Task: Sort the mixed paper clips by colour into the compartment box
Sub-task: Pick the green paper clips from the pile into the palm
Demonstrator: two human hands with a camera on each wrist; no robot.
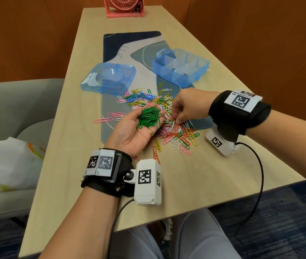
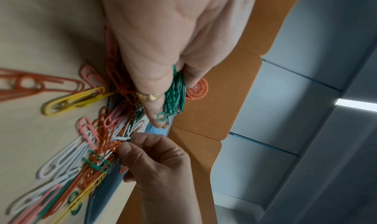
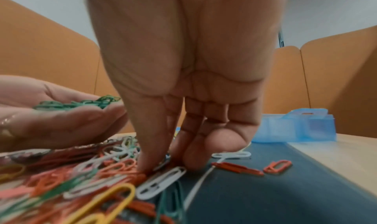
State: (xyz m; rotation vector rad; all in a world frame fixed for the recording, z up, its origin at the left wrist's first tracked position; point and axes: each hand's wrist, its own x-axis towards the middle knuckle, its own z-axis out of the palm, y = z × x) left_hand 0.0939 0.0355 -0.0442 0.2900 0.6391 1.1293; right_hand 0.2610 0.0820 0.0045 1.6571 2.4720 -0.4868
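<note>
My left hand [image 1: 142,114] is palm up over the mat, cupped round a bunch of green paper clips [image 1: 149,118], which the left wrist view shows too [image 2: 174,97]. To its right my right hand [image 1: 174,120] points fingers down into the mixed pile of paper clips [image 1: 176,135]. Thumb and forefinger pinch a clip there [image 3: 155,168]; its colour is hard to tell. The blue see-through compartment box [image 1: 181,67] stands open at the back right of the mat, and its compartments look bare. Green clips [image 3: 81,104] lie on the left palm in the right wrist view.
The box's blue lid [image 1: 109,79] lies at the back left of the patterned mat [image 1: 114,40]. Loose pink clips [image 1: 103,120] lie left of the pile. A pink fan [image 1: 124,6] stands at the table's far end. A white plastic bag [image 1: 8,161] lies on the grey seat at left.
</note>
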